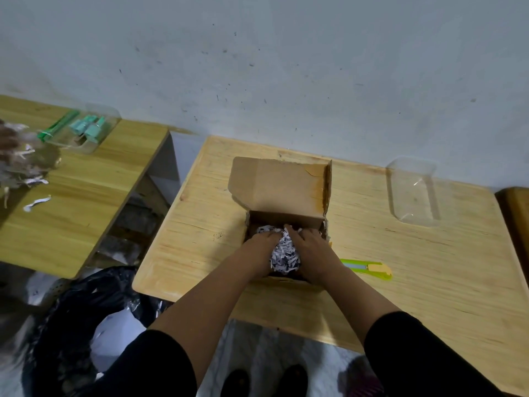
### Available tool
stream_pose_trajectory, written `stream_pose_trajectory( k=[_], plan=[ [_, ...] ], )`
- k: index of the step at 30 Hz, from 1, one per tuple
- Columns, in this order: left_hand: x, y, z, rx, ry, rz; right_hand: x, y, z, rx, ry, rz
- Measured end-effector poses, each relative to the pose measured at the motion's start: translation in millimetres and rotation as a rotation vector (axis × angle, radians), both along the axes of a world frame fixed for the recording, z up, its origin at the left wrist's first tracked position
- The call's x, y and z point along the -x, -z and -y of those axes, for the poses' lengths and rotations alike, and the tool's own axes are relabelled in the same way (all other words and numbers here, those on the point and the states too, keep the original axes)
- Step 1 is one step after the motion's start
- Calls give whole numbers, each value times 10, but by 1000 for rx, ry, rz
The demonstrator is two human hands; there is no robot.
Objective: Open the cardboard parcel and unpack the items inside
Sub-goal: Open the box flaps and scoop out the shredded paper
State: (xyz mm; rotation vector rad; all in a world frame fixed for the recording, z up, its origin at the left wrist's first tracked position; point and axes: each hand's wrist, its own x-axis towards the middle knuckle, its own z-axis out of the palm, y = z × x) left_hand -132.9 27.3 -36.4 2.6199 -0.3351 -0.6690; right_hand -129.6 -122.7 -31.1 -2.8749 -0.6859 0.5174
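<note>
A brown cardboard parcel (pixel 282 186) stands on the wooden table (pixel 415 267) with its lid flap folded up and back. Inside lies white and purple shredded paper (pixel 284 255). Both my hands are down in the box. My left hand (pixel 259 253) presses the wad of shredded paper from the left and my right hand (pixel 310 250) from the right, so the wad is squeezed between them. What lies under the paper is hidden.
A green and yellow box cutter (pixel 369 267) lies just right of the parcel. A clear plastic tub (pixel 413 193) sits at the back right. On the left table are a clear tub with green items (pixel 86 128) and shredded paper (pixel 23 164). A black rubbish bag (pixel 71 325) is on the floor.
</note>
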Motion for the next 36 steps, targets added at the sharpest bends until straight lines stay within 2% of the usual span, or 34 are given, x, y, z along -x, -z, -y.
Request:
stream_pose_trajectory(
  k=[4, 10, 16, 22, 25, 28, 36],
  plan=[
    [10, -2, -2, 13, 21, 9, 8, 50, 15, -30, 21, 23],
    [45, -49, 3, 71, -14, 80, -16, 135, 59, -184, 69, 67],
    [94, -121, -50, 137, -4, 150, -47, 123, 95, -204, 49, 106],
    [17, -444, -158, 271, 59, 289, -76, -350, 57, -292, 12, 190],
    [-58, -680, -134, 326, 140, 363, -40, -651, 114, -319, 64, 196],
    [-139, -877, -70, 304, 137, 296, -26, -902, 255, -302, 100, 214],
    [-278, -1359, 983, 378, 427, 389, 212, -1395, 1298, -228, 354, 294]
  ],
)
